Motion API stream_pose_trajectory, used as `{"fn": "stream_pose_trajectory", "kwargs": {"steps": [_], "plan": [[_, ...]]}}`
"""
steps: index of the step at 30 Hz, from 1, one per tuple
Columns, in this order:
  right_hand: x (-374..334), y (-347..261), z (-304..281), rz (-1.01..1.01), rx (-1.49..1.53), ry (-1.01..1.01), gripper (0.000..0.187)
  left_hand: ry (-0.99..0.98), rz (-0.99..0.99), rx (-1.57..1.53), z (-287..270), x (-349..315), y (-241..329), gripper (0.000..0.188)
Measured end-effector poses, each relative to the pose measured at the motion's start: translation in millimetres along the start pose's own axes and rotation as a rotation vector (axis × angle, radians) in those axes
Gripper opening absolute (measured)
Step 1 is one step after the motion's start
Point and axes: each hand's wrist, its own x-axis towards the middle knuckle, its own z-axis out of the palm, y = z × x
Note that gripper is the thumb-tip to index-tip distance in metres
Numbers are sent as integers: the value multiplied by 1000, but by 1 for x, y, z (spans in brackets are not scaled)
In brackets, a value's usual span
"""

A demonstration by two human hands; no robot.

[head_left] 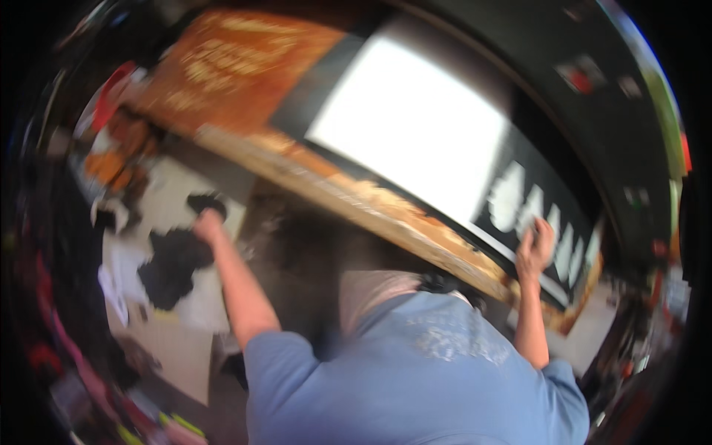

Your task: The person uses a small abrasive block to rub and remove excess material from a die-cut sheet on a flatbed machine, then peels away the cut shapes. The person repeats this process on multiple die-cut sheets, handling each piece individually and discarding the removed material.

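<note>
My left hand [210,224] reaches out to the left, its fingers closed. It lies between a small black piece [207,202] and a larger ragged-edged black piece [176,267]; blur hides what it grips. My right hand [535,248] is at the right end of the bench, fingers apart, over a black sheet [486,222] bearing a row of pale pointed shapes [507,196]. I cannot tell whether it touches the sheet. A large bright white sheet [415,115] lies left of these shapes.
A long wooden bench edge [334,185] crosses in front of me. An orange-brown board [222,63] with pale marks lies at its far left. Pale sheets [174,356] lie low on the left, near an orange item [111,169]. Dark panels stand behind the bench.
</note>
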Motion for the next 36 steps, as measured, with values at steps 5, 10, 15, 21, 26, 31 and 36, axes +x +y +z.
{"fn": "stream_pose_trajectory", "kwargs": {"steps": [5,10,15,21,26,31,36], "plan": [[7,-20,-6,-18,48,74,31,179,224,-105,-40,-54,69,49],[18,-35,-14,43,157,163,24,-213,771,-782,-82,-235,227,36],[14,-33,-24,313,421,108,25,-1190,1251,-620,-74,-480,282,31],[-9,88,-101,354,-40,408,41,-1353,1910,-569,-50,-659,245,46],[-50,204,-145,785,-399,99,82,-1003,2242,-289,-31,-701,230,46],[-74,241,-148,703,-396,93,92,-1124,2308,-97,-31,-703,250,40],[-72,254,-152,763,-258,102,90,-1099,2303,-127,-33,-718,267,34]]}}
